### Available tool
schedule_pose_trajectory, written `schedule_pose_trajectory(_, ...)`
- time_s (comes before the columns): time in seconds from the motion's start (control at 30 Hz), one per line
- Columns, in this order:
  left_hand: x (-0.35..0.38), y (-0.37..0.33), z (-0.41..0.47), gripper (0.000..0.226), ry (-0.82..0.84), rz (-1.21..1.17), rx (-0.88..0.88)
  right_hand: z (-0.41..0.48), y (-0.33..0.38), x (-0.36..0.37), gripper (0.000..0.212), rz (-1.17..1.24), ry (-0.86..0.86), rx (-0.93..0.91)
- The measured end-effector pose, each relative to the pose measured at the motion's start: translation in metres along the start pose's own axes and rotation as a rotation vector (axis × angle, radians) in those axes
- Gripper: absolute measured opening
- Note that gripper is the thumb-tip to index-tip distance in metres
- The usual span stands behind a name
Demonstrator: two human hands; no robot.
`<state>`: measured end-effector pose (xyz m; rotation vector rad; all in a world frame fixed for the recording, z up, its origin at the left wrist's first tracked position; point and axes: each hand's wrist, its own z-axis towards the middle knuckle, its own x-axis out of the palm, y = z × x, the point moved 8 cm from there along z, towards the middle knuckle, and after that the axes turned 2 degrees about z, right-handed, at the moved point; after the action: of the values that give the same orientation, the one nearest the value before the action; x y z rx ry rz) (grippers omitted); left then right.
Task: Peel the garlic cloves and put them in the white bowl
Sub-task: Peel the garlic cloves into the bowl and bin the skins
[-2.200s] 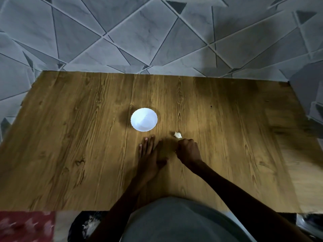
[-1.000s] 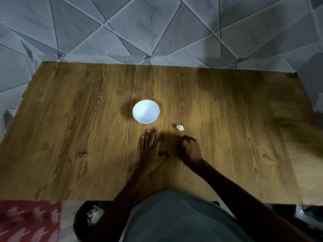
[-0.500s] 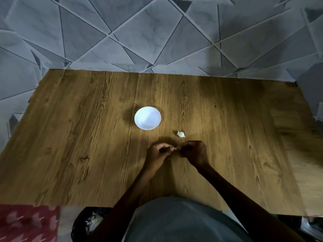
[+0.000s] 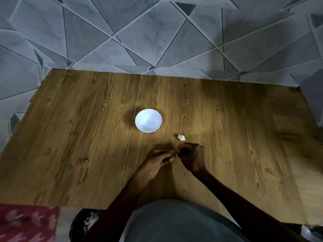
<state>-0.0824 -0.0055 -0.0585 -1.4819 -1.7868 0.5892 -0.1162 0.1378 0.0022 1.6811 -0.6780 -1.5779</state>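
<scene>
While the left hand [image 4: 160, 160] and right hand [image 4: 192, 158] meet fingertip to fingertip, fingers curled, over the table [image 4: 70, 137] between its middle and near edge, whatever they pinch is too small to tell. One clove [image 4: 181, 137] lies just beyond the right knuckles, unpeeled by the look. Bowl [image 4: 148, 123] near table middle, apparently empty. Risks: right hand nudges the clove away; a hard pinch shoots anything held toward the near edge; dim light hides leftover skin.

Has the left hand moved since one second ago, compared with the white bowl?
Yes. The left hand left its flat spot near the white bowl, shifting right to meet the right hand.
</scene>
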Motion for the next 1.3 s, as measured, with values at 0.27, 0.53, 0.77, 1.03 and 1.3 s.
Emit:
schedule_pose_trajectory(0.27, 0.005, 0.002, 0.000, 0.013, -0.098, 0.070, 0.076, 0.012, -0.012, 0.002, 0.027, -0.073, 0.067, 0.084)
schedule_pose_trajectory(0.53, 0.009, -0.004, 0.001, 0.014, -0.047, 0.009, 0.060, 0.014, -0.011, -0.003, 0.027, 0.013, 0.045, 0.067)
schedule_pose_trajectory(0.77, 0.007, 0.017, -0.001, 0.016, -0.068, -0.319, -0.166, 0.008, -0.011, 0.003, 0.028, 0.030, 0.036, 0.033)
schedule_pose_trajectory(1.03, 0.004, 0.010, 0.007, 0.014, -0.039, -0.077, -0.023, 0.004, -0.028, 0.010, 0.016, 0.124, 0.084, 0.156)
schedule_pose_trajectory(1.3, -0.002, -0.013, 0.006, 0.016, -0.246, 0.724, 0.349, 0.006, -0.033, 0.006, 0.013, -0.011, 0.038, 0.080)
